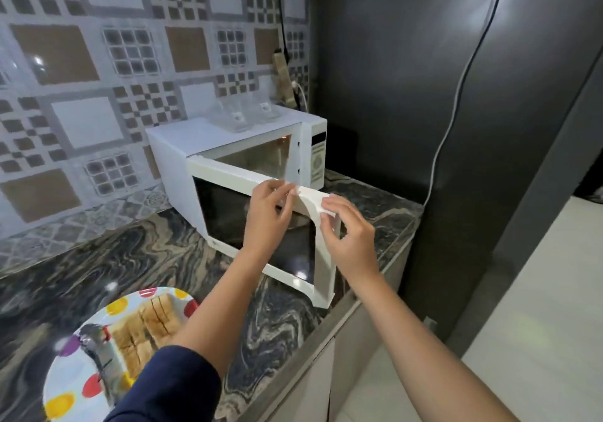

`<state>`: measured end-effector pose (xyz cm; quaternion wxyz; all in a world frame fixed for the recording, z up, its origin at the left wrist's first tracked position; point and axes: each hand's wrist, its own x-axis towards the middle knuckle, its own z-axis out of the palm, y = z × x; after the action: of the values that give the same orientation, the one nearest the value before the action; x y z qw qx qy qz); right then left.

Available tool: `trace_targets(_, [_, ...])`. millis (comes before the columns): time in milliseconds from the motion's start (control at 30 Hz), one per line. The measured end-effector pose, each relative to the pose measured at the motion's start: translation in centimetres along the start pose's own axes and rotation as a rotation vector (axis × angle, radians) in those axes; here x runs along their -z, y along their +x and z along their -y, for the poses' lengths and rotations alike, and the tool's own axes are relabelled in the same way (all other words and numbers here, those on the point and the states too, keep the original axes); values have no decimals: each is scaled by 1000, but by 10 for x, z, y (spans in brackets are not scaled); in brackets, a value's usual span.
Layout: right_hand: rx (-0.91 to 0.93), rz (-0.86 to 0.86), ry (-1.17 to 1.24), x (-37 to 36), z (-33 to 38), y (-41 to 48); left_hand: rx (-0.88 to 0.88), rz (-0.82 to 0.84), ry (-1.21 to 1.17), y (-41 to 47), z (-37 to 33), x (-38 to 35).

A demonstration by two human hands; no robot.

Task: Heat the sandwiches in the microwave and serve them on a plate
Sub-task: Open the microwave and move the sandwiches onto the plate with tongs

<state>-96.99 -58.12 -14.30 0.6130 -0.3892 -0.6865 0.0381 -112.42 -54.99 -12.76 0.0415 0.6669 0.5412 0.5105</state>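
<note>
A white microwave (pixel 182 147) stands on the marble counter, its door (pixel 228 206) swung open toward me. In front of the door's upper right corner, my left hand (pixel 267 216) and my right hand (pixel 350 235) each pinch an end of a white paper tissue (pixel 311 201). At the lower left, several cut sandwiches (pixel 146 327) lie on a white plate with coloured dots (pixel 65 385). A metal utensil (pixel 96 353) rests on the plate beside them. My left sleeve hides the plate's right part.
The dark marble counter (pixel 277 323) ends at an edge on the right, with a pale floor (pixel 522 323) below. A tall dark fridge (pixel 456 95) stands right of the microwave, a white cable (pixel 456 95) hanging down its front. A tiled wall (pixel 98 78) runs behind.
</note>
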Motion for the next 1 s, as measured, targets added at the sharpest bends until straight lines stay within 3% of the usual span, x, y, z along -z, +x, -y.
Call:
trace_targets(233, [-42, -34, -21, -11, -83, 56, -132, -112, 220, 57, 16, -60])
trace_targets(467, [-72, -4, 143, -50, -166, 116, -236, -282, 453, 112, 47, -108])
trace_targets(667, [-24, 102, 273, -98, -230, 176, -202, -474, 578, 162, 81, -153])
trace_targets(833, [84, 240, 357, -130, -268, 214, -71, -574, 665, 189, 101, -172])
trace_targets(1000, [222, 326, 371, -156, -291, 236, -48, -553, 819, 203, 112, -171])
